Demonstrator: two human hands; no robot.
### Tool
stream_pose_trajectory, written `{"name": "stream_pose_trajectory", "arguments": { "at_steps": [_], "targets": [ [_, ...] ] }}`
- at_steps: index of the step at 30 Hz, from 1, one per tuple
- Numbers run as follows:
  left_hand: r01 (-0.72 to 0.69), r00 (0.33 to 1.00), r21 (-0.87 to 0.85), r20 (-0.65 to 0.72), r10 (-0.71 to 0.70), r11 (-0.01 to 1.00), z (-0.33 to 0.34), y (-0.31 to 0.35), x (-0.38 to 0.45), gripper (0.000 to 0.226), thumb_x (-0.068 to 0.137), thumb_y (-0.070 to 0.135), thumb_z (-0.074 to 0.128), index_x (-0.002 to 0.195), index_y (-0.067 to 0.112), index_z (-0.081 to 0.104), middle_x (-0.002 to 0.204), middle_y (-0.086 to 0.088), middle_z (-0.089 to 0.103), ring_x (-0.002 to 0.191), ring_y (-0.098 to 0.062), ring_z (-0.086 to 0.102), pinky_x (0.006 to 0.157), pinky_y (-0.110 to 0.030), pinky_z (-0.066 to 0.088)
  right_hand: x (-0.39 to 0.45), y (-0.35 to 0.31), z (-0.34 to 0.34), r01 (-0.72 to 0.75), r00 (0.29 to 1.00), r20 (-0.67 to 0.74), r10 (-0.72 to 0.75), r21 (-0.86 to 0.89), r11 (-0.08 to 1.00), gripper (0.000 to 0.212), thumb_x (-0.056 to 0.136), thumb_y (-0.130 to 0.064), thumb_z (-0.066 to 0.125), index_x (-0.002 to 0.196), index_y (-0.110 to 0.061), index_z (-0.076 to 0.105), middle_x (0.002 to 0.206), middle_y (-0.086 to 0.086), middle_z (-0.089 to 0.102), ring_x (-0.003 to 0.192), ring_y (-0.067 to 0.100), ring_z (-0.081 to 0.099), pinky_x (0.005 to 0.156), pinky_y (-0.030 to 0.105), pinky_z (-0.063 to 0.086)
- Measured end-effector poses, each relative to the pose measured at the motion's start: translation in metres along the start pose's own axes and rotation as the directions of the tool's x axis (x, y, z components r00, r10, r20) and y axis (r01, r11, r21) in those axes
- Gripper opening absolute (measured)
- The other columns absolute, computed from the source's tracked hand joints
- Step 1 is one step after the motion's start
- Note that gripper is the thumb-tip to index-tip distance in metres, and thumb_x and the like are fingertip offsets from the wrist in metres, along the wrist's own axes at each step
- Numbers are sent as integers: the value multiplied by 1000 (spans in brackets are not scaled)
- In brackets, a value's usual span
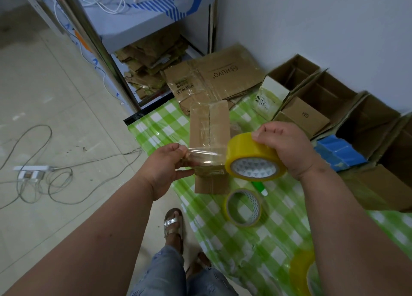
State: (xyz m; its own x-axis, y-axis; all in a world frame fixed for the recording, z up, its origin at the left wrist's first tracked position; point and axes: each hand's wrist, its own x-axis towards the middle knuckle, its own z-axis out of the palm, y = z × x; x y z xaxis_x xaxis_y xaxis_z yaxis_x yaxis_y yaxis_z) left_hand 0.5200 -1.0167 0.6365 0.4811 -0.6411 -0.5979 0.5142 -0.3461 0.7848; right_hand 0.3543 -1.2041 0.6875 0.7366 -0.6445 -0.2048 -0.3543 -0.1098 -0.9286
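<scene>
The right hand (287, 148) held a yellow tape roll (245, 147) up in the air. Its fingers (265, 134) were curled tight over the top of the roll, and the roll's hole faced the camera. The left hand (162, 171) pinched the loose end of the clear tape strip (205, 156). Its fingers were bent close together on that end, not spread wide. The strip ran flat from the left hand to the roll, with the two hands a little way apart.

Right under the strip a small brown box (209, 126) lay on the green checked table cover (207, 233). The box had shiny tape on its top. I could not tell if the strip touched the box.

A second tape roll (227, 208) lay flat on the cover, near the box's front corner. A green pen (259, 187) lay between that roll and the held roll. A third yellow roll (299, 271) sat low by the right arm.

The left edge of the table was close to the left hand, and past it was open floor with grey cables (33, 184). On the right, open brown boxes (330, 95) and a blue pack (338, 150) stood crowded by the wall. Flat cardboard (214, 77) lay behind the small box.
</scene>
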Motion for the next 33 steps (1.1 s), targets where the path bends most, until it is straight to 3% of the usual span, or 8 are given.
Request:
{"name": "stream_pose_trajectory", "arguments": {
  "at_steps": [4, 8, 11, 15, 22, 26, 33],
  "targets": [
    [-8, 1000, 23, 2, 8, 1000, 2, -2, 4, 29, 105, 19, 43, 80, 10, 54, 74, -4, 69, 88, -23, 69, 87, -44, 55, 2, 5, -11, 13, 1000, -8, -14, -110, 994, 48, 73, -39, 63, 71, 8, 59, 64, 13, 45, 60, 16, 44, 56, 25, 34],
    [-11, 999, -7, -30, 10, 1000, 5, -4, 6, 31, 105, 17, 42, 77, 9, 52, 70, -6, 59, 80, -19, 71, 81, -40, 56, 6, 7, -19, 51, 997, 61, -36, -270, 962, 36, 88, -26, 70, 68, 4, 62, 59, 6, 48, 51, 9, 42, 48, 17, 31],
    [-20, 998, -15, -63, 19, 1000, 6, -7, 9, 34, 105, 16, 42, 74, 8, 52, 66, -5, 50, 72, -19, 68, 78, -38, 57, 10, 8, -21, 52, 995, 96, -20, -341, 939, 35, 90, -27, 67, 69, 1, 64, 59, 5, 47, 51, 9, 42, 52, 26, 34],
    [-26, 997, -40, -73, 23, 999, 0, -14, 12, 32, 104, 16, 46, 74, 7, 49, 60, -3, 48, 63, -19, 58, 78, -32, 59, 15, 14, -24, 43, 990, 136, 35, -528, 848, 38, 85, -41, 70, 60, -14, 59, 57, -1, 45, 55, 13, 45, 55, 31, 34],
    [-43, 992, 38, -114, 47, 998, -3, -27, 16, 28, 101, 13, 53, 74, 3, 53, 56, 1, 51, 62, -13, 58, 76, -26, 56, 19, 31, -23, 24, 990, 125, 60, -581, 813, 38, 85, -46, 68, 60, -19, 58, 59, -4, 48, 59, 13, 50, 54, 29, 32],
    [-29, 995, 2, -99, 29, 1000, -2, -27, 17, 28, 102, 14, 50, 75, 7, 52, 56, 1, 48, 56, -10, 52, 84, -34, 54, 20, 32, -22, -9, 992, 103, 79, -557, 830, 38, 84, -45, 68, 58, -21, 56, 57, -5, 47, 58, 13, 49, 53, 28, 32],
    [-101, 991, 216, -63, 117, 971, -4, -21, 19, 32, 105, 18, 42, 76, 9, 53, 57, 2, 50, 59, -18, 48, 78, -35, 40, 23, 20, -24, -20, 990, 109, 93, -536, 844, 36, 85, -43, 68, 62, -17, 60, 60, -2, 48, 60, 14, 50, 54, 30, 33]
  ]
}}
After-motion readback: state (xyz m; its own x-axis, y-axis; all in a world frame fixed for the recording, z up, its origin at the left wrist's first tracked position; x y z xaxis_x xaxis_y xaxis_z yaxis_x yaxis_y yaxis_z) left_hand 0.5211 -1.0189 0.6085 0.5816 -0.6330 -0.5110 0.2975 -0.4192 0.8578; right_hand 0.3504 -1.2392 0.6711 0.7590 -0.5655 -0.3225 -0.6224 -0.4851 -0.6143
